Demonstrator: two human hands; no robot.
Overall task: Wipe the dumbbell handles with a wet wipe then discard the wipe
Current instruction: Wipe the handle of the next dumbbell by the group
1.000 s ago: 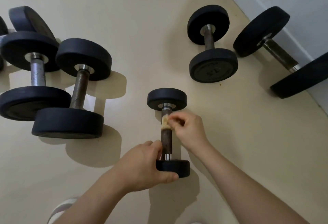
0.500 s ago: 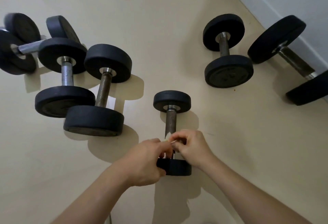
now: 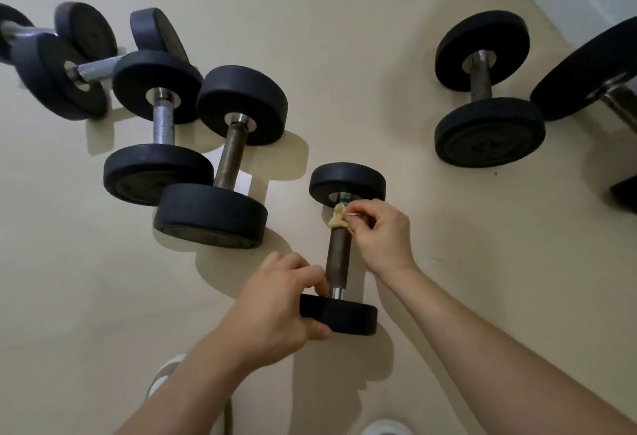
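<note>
Dumbbell [image 3: 339, 255] points straight away; left hand [image 3: 275, 310] grips near plate [image 3: 344, 315], right hand [image 3: 382, 234] pinches wipe [image 3: 337, 219].

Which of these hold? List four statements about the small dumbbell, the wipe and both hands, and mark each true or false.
1. The right hand pinches a crumpled beige wipe against the far end of the brown metal handle of the small black dumbbell. True.
2. The left hand lies flat on the cream floor. False: it grips the small dumbbell's near plate.
3. The wipe covers the whole handle. False: most of the handle is bare.
4. Larger black dumbbells lie on both sides of it. True.
</note>
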